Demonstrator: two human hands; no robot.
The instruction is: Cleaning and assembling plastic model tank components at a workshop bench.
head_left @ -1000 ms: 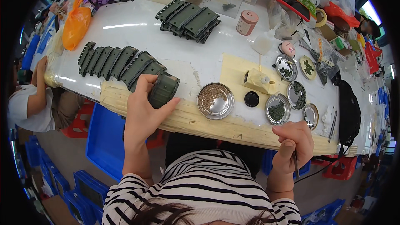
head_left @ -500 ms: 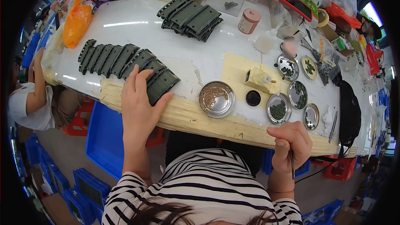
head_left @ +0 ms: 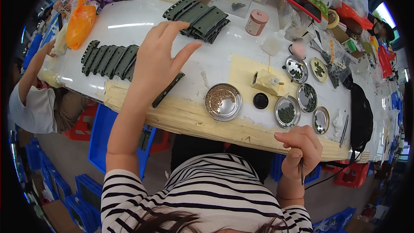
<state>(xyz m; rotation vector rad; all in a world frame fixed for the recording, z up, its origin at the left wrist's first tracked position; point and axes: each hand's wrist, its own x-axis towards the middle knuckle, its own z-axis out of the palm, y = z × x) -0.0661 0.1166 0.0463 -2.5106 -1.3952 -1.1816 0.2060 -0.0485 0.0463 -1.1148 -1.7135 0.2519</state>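
Observation:
My left hand (head_left: 161,49) is open, thumb and fingers apart, reaching over the white table. Its fingertips are beside the near left edge of a stack of dark green ribbed plastic panels (head_left: 200,17). Beneath that forearm and to its left lies an overlapping row of similar green panels (head_left: 108,60), partly hidden by the arm. At the table's front edge, my right hand (head_left: 304,151) is closed around a thin dark tool (head_left: 302,174), which points down; its kind is not clear.
A steel dish of brown granules (head_left: 223,102) stands near the front edge, with several small dishes of green bits (head_left: 286,113) to its right. Between them are a black round cap (head_left: 261,101) and a yellowish block (head_left: 267,82). A blue bin (head_left: 101,138) sits below the table.
My left hand has lifted off the near row of panels and moved forward and right to the far stack. My right hand stays in nearly the same place.

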